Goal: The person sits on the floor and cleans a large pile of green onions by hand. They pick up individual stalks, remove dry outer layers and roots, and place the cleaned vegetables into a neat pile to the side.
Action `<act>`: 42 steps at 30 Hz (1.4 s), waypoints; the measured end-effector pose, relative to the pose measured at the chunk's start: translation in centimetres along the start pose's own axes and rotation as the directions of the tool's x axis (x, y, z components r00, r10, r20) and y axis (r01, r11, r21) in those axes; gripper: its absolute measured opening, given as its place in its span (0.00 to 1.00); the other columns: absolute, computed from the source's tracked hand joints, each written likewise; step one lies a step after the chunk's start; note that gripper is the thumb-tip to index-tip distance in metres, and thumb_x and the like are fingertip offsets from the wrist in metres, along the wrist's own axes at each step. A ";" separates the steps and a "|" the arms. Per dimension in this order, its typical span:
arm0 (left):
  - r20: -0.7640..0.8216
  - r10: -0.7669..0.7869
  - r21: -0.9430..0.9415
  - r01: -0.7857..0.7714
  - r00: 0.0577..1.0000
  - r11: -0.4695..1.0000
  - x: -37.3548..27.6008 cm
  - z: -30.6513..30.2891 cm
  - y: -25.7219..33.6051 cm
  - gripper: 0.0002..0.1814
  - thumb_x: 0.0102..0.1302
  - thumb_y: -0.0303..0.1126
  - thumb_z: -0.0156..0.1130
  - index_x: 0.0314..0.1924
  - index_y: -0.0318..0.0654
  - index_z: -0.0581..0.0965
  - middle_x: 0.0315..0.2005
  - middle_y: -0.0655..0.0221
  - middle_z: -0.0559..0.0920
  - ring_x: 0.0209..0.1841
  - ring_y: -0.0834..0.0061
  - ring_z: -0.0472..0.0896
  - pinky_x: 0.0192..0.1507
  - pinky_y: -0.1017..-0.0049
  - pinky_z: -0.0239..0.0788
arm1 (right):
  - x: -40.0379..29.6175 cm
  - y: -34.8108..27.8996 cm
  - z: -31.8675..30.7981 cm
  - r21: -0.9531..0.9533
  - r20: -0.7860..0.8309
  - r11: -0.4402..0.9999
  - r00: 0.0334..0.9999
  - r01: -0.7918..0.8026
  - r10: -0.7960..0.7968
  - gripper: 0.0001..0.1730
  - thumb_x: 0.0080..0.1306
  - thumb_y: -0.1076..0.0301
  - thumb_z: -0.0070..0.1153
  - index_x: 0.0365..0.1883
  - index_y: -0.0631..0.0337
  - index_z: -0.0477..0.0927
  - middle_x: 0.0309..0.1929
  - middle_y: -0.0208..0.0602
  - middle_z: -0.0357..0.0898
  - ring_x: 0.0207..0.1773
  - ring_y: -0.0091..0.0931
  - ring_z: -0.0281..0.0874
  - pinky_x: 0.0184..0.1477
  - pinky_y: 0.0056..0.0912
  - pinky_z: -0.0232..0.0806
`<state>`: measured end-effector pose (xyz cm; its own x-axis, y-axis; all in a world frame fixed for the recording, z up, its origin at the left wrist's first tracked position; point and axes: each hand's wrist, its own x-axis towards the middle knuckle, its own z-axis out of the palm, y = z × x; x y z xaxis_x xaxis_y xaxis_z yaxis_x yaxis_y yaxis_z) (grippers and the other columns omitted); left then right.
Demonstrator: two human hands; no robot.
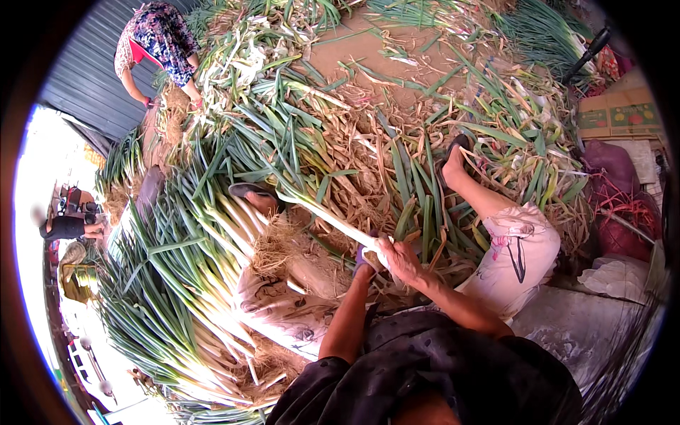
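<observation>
Before my lap lies a long green onion (340, 226), its white shank towards me and its green leaves pointing to the upper left. My left hand (365, 261), in a purple glove, is closed around the shank near the root end. My right hand (402, 261), bare, grips the same end just beside it, with the fingers pinched at the white layers. The root tip is mostly hidden by the hands. By my left leg lies a large heap of green onions (180, 297), white ends and tangled roots (273, 247) towards me.
Stripped dry leaves (361, 180) litter the ground between my feet. Another person (159, 48) bends over at the upper left. To the right are a printed cardboard box (619, 114) and purple mesh sacks (619, 207). More onions (547, 40) lie at the upper right.
</observation>
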<state>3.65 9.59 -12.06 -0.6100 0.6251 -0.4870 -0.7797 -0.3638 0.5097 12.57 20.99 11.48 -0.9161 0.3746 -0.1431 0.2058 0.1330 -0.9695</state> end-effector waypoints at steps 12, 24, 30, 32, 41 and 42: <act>-0.308 0.177 -0.322 -0.277 0.935 0.905 -0.8 14.0 21.7 0.14 0.71 0.45 0.48 0.39 0.42 0.67 0.21 0.69 0.74 0.17 0.76 0.69 0.17 0.78 0.63 | 7.6 -3.1 -0.7 -0.269 0.142 0.911 0.948 0.312 -0.283 0.17 0.70 0.56 0.43 0.37 0.62 0.75 0.26 0.40 0.77 0.26 0.32 0.76 0.33 0.34 0.69; -0.460 0.447 0.030 -0.490 0.767 0.871 0.4 7.6 36.4 0.13 0.70 0.46 0.49 0.39 0.46 0.66 0.21 0.71 0.72 0.16 0.81 0.66 0.14 0.83 0.57 | -3.5 -3.2 -1.7 -0.337 0.442 0.845 0.862 0.415 -0.247 0.15 0.63 0.63 0.54 0.41 0.66 0.77 0.19 0.49 0.72 0.26 0.42 0.75 0.27 0.40 0.66; -0.489 0.741 0.516 -0.533 0.460 0.671 -4.5 4.0 46.3 0.11 0.71 0.40 0.48 0.40 0.41 0.72 0.19 0.67 0.76 0.13 0.78 0.68 0.13 0.79 0.61 | -3.7 0.0 -6.7 -0.782 0.524 0.557 0.779 0.280 0.345 0.15 0.57 0.60 0.57 0.33 0.64 0.79 0.30 0.52 0.77 0.33 0.45 0.77 0.34 0.45 0.68; -0.534 0.723 0.487 -0.539 0.439 0.687 -6.2 -2.2 50.6 0.13 0.69 0.43 0.51 0.43 0.41 0.73 0.19 0.65 0.77 0.15 0.76 0.71 0.15 0.77 0.65 | 0.8 -0.4 -6.1 -0.826 0.558 0.354 0.723 0.438 0.407 0.15 0.59 0.60 0.56 0.31 0.65 0.77 0.32 0.51 0.77 0.35 0.46 0.77 0.38 0.47 0.68; -0.122 0.904 0.579 0.769 0.409 -0.270 -6.8 0.2 45.3 0.36 0.57 0.41 0.63 0.66 0.49 0.61 0.58 0.61 0.70 0.57 0.57 0.70 0.54 0.57 0.63 | 24.8 14.9 4.5 -0.804 0.026 0.592 0.998 0.057 -0.060 0.21 0.59 0.55 0.56 0.40 0.66 0.73 0.31 0.46 0.78 0.36 0.41 0.78 0.43 0.44 0.70; -0.066 0.904 0.599 0.741 0.423 -0.303 -7.1 1.2 45.2 0.35 0.58 0.40 0.63 0.65 0.49 0.62 0.58 0.61 0.70 0.57 0.58 0.70 0.55 0.58 0.62 | 25.2 14.4 5.1 -0.788 0.097 0.616 0.990 0.015 0.101 0.23 0.58 0.54 0.55 0.43 0.66 0.74 0.34 0.47 0.78 0.37 0.42 0.78 0.44 0.44 0.70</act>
<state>-27.08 -10.43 15.25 -0.9719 -0.1101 0.2082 -0.1313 0.9872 -0.0910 -9.28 27.65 -7.15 -0.9198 0.2950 -0.2589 0.3844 0.8103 -0.4424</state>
